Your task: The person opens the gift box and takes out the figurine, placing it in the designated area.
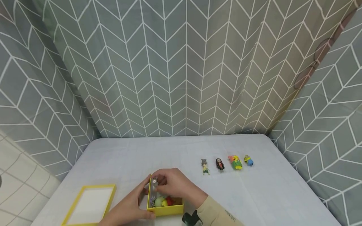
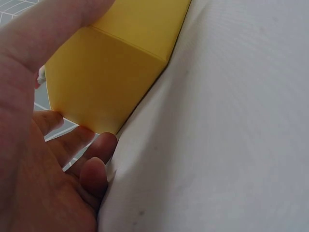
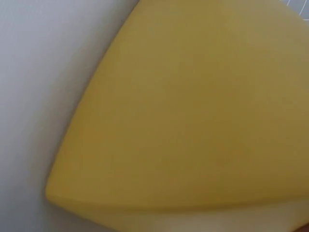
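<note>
My left grip [image 1: 128, 205] is holding an open yellow box [image 1: 169, 211] on the white-covered worktop [image 1: 135, 153], its thumb pressing near the seven o'clock corner and its fingers touching the wall at nine. My right grip [image 1: 181, 186] is reaching in from three o'clock, thumb and forefinger pinching a small grey figure [image 1: 154, 181] at the box's ten o'clock corner. Toward six inside the box, a pale-green piece [image 1: 159, 201], a yellow piece [image 1: 164, 203] and a red piece [image 1: 169, 200] are lying close together.

At two o'clock from the box, four toys are forming a row, well apart from it. Running from nine toward three, they are a slim grey-headed figure [image 1: 205, 167], a dark-haired figure [image 1: 219, 164], a pink, yellow and green toy [image 1: 235, 162] and a little yellow-and-blue toy [image 1: 249, 160]. Near nine o'clock from the box, a yellow-rimmed white panel [image 1: 90, 205] is lying.

My tan sleeve [image 1: 216, 213] is carrying dark lettering; the first word is looking like "Let's", the rest being too small to read.
</note>
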Tool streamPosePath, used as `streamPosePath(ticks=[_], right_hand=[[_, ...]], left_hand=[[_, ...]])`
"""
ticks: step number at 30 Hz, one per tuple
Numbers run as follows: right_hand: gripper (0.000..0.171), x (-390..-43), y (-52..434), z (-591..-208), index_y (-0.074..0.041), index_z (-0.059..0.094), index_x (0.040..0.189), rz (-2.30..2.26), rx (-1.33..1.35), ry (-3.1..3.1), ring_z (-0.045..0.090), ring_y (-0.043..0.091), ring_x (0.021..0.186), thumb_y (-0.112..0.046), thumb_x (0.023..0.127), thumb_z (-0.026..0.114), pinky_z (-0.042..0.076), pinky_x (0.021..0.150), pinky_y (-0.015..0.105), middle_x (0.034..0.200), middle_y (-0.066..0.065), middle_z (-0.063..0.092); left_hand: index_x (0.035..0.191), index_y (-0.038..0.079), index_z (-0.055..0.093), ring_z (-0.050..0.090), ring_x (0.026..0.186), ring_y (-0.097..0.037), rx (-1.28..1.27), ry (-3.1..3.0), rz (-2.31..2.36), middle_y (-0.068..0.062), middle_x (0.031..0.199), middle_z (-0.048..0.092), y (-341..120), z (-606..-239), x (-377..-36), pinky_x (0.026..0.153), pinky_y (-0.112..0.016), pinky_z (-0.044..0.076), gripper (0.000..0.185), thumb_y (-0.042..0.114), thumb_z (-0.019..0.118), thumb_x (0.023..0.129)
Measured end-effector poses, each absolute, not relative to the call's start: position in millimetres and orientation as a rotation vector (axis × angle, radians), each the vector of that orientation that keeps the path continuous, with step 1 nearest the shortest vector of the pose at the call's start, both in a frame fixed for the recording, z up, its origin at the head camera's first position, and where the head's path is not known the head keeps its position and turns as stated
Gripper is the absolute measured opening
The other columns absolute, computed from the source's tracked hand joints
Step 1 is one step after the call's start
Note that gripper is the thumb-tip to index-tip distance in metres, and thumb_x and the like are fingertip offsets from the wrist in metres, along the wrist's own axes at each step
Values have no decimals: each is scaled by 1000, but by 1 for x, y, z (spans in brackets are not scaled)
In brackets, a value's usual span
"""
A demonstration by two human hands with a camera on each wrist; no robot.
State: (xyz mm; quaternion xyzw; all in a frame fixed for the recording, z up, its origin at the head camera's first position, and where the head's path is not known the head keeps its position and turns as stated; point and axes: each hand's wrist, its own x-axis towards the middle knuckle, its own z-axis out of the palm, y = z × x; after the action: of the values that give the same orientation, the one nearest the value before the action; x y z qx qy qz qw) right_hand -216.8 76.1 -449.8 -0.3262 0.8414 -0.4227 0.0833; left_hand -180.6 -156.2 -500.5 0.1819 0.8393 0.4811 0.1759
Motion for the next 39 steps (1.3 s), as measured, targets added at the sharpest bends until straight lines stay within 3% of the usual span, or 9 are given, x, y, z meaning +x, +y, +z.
streamPosePath(ticks=[3,10,16,23,32,39], right_hand=[[36,-217,79,-447,-22,66,123,-1286,-953,2507,61,-4,80,-16,89,76,51,70,18,93,-15,64],[38,-216,86,-438,-21,64,122,-1431,-823,2440,63,2,83,-16,87,78,53,73,21,94,-12,65],[37,-217,89,-438,-25,64,122,-1502,-799,2420,63,4,85,-22,87,78,53,75,23,96,-12,65],[41,-213,118,-431,-25,63,125,-1529,-674,2466,65,10,87,-23,87,78,53,79,27,100,-6,68],[41,-201,164,-436,-15,65,123,-1476,-468,2547,63,16,87,-25,86,79,53,75,31,97,-5,66],[43,-195,188,-441,-15,64,125,-1440,-454,2565,61,19,84,-26,86,79,51,70,30,95,-1,64]], left_hand=[[159,35,10,44,122,-20,532,2407,1339,6,153,31,-155,-499,-181,99,-22,39,114,35,88,75],[160,23,11,46,122,-22,557,2475,1272,-1,155,31,-155,-496,-179,95,-27,44,120,41,89,71],[160,22,12,46,122,-22,539,2489,1269,-4,156,30,-159,-495,-182,94,-27,45,121,41,90,69],[160,21,13,48,122,-21,504,2461,1283,-8,157,31,-155,-496,-185,97,-40,45,120,40,90,70],[160,23,13,47,123,-22,498,2476,1254,-5,157,32,-155,-495,-185,95,-34,46,125,43,91,66],[160,23,13,47,124,-21,499,2475,1263,-4,157,31,-153,-496,-184,94,-30,46,125,42,92,66]])
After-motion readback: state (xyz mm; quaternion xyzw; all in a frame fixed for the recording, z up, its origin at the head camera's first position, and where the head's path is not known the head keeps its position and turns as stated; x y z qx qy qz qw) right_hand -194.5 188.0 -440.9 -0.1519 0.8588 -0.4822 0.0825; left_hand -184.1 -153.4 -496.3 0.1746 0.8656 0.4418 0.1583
